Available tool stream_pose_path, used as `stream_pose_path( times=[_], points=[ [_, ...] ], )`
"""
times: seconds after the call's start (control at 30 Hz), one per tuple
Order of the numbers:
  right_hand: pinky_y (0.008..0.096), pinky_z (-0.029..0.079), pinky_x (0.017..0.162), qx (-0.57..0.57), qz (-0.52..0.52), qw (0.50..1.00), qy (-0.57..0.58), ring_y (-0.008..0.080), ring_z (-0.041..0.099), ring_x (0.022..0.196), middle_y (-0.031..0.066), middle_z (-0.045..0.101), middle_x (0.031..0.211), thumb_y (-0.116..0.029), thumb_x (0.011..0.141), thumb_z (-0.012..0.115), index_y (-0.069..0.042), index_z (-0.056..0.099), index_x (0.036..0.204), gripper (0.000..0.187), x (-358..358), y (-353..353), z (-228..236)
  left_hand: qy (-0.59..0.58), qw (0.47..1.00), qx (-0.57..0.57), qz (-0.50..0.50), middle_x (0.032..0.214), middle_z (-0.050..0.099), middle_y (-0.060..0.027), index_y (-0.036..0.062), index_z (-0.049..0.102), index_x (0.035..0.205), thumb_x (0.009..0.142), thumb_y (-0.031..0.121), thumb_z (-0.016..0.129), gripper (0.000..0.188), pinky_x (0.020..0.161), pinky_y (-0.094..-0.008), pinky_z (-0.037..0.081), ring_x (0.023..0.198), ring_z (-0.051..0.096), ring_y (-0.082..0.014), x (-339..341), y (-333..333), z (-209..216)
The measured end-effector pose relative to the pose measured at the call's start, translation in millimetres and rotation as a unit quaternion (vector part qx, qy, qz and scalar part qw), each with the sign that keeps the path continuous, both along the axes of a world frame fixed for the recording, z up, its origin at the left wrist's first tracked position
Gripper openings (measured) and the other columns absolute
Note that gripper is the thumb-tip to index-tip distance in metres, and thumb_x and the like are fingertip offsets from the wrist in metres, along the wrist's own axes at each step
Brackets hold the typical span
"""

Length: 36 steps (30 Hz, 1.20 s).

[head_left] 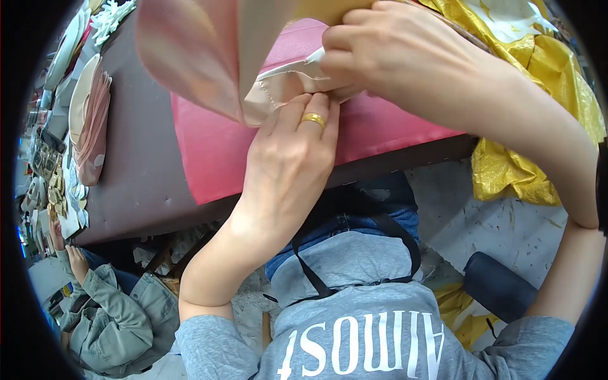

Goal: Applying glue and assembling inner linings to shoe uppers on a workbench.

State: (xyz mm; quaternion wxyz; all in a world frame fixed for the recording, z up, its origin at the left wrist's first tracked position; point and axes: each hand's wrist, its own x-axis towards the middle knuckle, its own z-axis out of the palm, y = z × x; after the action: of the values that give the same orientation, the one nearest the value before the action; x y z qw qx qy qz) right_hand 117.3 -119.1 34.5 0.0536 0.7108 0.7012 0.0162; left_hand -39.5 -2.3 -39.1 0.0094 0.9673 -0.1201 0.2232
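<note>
A large shiny pale-pink piece of leather-like material point(196, 57) rises in a curve above the table, its beige underside turned partly toward me. A row of small stitches or beads runs along one edge of it. Fingers bent and pressed together, my left hand point(291, 149) grips its near edge; a gold ring sits on one finger. My right hand point(405, 60) is closed on the far right part of the same piece, its fingertips hidden. Under both hands lies a deep pink sheet point(215, 152).
The brown table point(142, 158) carries a stack of pink curved pieces point(95, 120) at left, with cluttered small parts beyond. A yellow woven sack point(538, 82) hangs at right. Another person in a grey-green jacket point(120, 323) sits at lower left. A dark roll point(500, 285) lies lower right.
</note>
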Motion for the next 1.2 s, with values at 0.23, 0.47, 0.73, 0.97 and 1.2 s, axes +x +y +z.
stream_pose_path(
  times=[0.23,0.47,0.73,0.97,1.2],
  points=[
    [0.0392,0.049,0.063,-0.043,-0.052,0.997,0.029,0.0326,0.060,0.068,0.0141,0.066,0.077,-0.010,0.081,0.056,-0.002,0.063,0.082,0.010,4.5,-10.1,1.6,-0.014,1.000,-0.005,-0.010,0.110,0.060,-0.0120,-0.0011,0.067,0.109,0.076,0.004,0.063,0.033,0.075,-0.0280,0.050,0.086,0.058,-0.0210,-6.1,4.9,-5.2],
    [0.0367,0.048,0.065,-0.035,-0.122,0.992,0.021,0.0293,0.060,0.070,0.0103,0.064,0.076,-0.010,0.080,0.061,-0.004,0.062,0.084,0.007,-3.8,-19.8,0.1,-0.024,1.000,0.008,-0.017,0.102,0.060,-0.0122,-0.0048,0.066,0.107,0.077,0.004,0.061,0.032,0.073,-0.0286,0.050,0.080,0.056,-0.0211,5.6,-4.3,4.1],
    [0.0348,0.047,0.065,0.029,-0.112,0.993,-0.016,0.0273,0.060,0.069,0.0080,0.062,0.073,-0.010,0.079,0.063,-0.005,0.062,0.085,0.008,-15.1,-26.7,3.1,0.008,0.997,0.079,-0.015,0.105,0.062,-0.0095,-0.0018,0.065,0.108,0.080,0.005,0.061,0.029,0.075,-0.0299,0.050,0.085,0.059,-0.0209,17.5,-14.5,4.2],
    [0.0352,0.047,0.064,0.146,0.000,0.987,-0.069,0.0278,0.059,0.065,0.0088,0.060,0.070,-0.011,0.080,0.063,-0.004,0.061,0.085,0.009,-18.3,-18.0,-2.0,0.042,0.995,0.090,0.030,0.108,0.064,-0.0087,0.0005,0.066,0.111,0.081,0.005,0.063,0.031,0.078,-0.0312,0.051,0.090,0.062,-0.0208,-23.4,10.3,9.6],
    [0.0350,0.046,0.062,0.188,0.066,0.979,-0.038,0.0268,0.056,0.061,0.0104,0.058,0.066,-0.010,0.077,0.063,-0.002,0.058,0.081,0.010,-37.6,19.2,-24.7,0.002,0.994,0.104,0.039,0.105,0.058,-0.0120,-0.0028,0.065,0.114,0.078,0.003,0.063,0.036,0.072,-0.0286,0.049,0.084,0.058,-0.0214,-65.5,37.4,3.4]
  ],
)
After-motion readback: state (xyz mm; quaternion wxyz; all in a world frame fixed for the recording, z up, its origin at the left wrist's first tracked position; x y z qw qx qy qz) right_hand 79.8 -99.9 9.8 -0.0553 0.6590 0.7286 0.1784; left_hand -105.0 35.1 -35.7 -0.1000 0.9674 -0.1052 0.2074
